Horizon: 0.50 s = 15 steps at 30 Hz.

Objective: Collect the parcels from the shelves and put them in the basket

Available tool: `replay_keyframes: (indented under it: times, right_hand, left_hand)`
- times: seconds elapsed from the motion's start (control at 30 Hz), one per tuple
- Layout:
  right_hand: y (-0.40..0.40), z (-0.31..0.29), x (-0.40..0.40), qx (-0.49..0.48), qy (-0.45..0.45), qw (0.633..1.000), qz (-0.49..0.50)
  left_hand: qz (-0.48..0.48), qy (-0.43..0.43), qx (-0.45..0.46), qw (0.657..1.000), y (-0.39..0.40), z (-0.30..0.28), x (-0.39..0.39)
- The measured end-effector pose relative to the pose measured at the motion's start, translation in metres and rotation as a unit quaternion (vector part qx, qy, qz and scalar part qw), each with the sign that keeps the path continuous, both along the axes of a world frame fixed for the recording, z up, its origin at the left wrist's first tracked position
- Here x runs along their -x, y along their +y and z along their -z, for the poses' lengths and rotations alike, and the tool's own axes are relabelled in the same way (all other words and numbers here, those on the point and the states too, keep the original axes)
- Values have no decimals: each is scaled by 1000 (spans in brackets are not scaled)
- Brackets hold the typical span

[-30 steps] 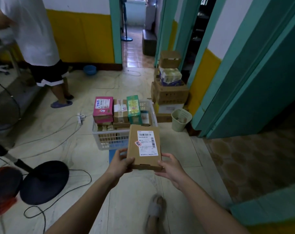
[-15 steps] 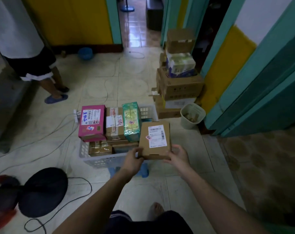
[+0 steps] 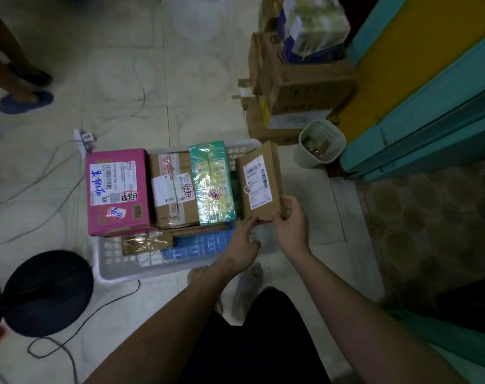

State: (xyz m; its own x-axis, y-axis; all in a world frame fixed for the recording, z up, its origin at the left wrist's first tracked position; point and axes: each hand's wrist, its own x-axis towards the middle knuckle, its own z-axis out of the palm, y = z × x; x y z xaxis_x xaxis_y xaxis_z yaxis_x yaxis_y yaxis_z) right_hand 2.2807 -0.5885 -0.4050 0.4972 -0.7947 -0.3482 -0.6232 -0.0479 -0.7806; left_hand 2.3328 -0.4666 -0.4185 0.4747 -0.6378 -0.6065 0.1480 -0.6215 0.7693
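A flat brown cardboard parcel (image 3: 259,184) with a white label stands tilted at the right end of the white plastic basket (image 3: 116,267), beside a green wrapped parcel (image 3: 212,182). My right hand (image 3: 289,221) grips its near right corner. The fingertips of my left hand (image 3: 242,243) touch its near left corner. A pink box (image 3: 116,192) and a taped brown box (image 3: 173,189) fill the rest of the basket's far side, with smaller parcels underneath.
Stacked cardboard boxes (image 3: 296,79) and a small white bin (image 3: 320,144) stand right of the basket by a teal door frame. A black fan base (image 3: 45,292) and cables lie at the left. Another person's feet (image 3: 25,101) are at the far left.
I have stepped up to the basket and leaned over it. The brown parcel has gone down from in front of me into the basket's right end, now tilted on edge.
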Motion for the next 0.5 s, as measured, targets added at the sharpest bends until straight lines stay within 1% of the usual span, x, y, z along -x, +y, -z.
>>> replay_keyframes:
  times: [0.07,0.2,0.27,0.37,0.5]
  right_hand:
    - [-3,10,-9,7,13,1000,-24]
    - [-6,35,-15,-23,32,996,-80]
    - [-10,45,-13,-36,32,995,-90]
    - [-18,45,-7,-47,45,995,-80]
    - [-34,38,-3,-64,75,988,-115]
  left_hand:
    - [2,7,-2,1000,-8,5,-6]
    - [-19,16,27,999,-25,13,-17]
    - [-23,36,33,999,-32,19,-20]
    - [-33,57,1,998,-40,14,-25]
    - [-38,72,-30,996,-49,0,-27]
